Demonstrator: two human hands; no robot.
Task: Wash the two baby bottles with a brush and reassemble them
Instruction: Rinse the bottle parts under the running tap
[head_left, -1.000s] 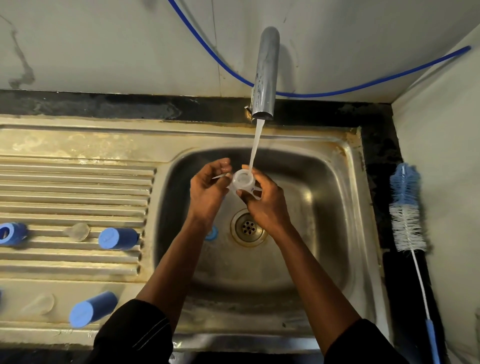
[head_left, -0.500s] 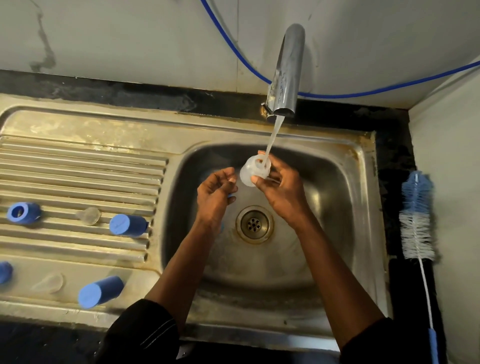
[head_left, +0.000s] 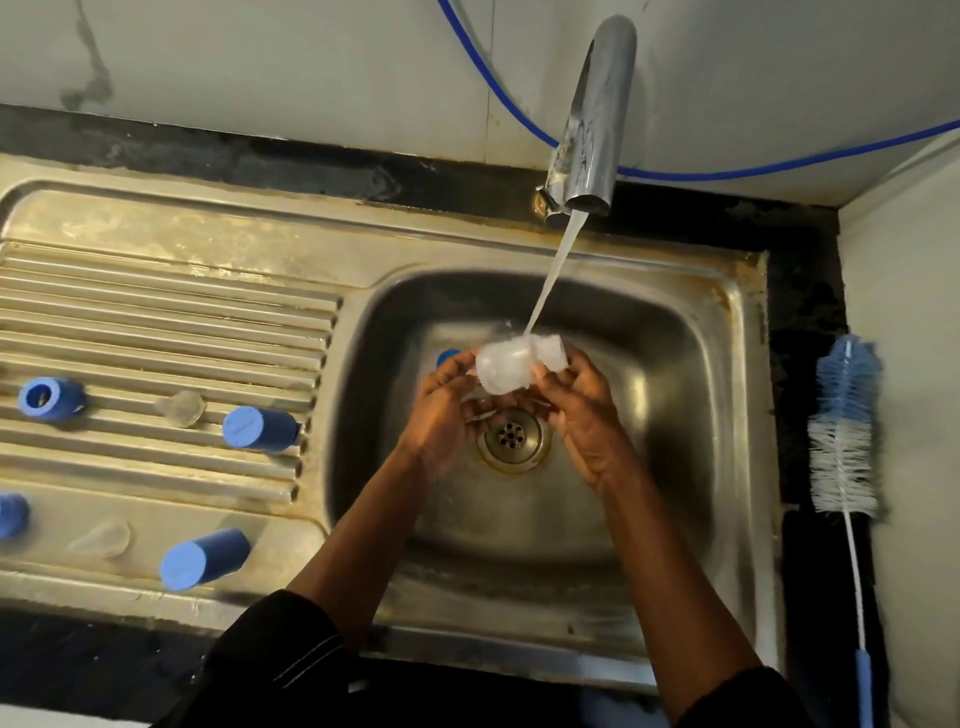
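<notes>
Two hands (head_left: 439, 415) (head_left: 584, 415) grip bottle (head_left: 501, 370); brush (head_left: 844, 431) right (blue caps (head_left: 262, 428) on drainboard (head_left: 156, 312)).

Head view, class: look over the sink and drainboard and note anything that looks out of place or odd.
One small blue part lies in the sink basin, just behind the left hand, while the other blue parts lie on the drainboard. It sits apart from its set, near the running water.

Nothing can be read here — no text, label or number.
</notes>
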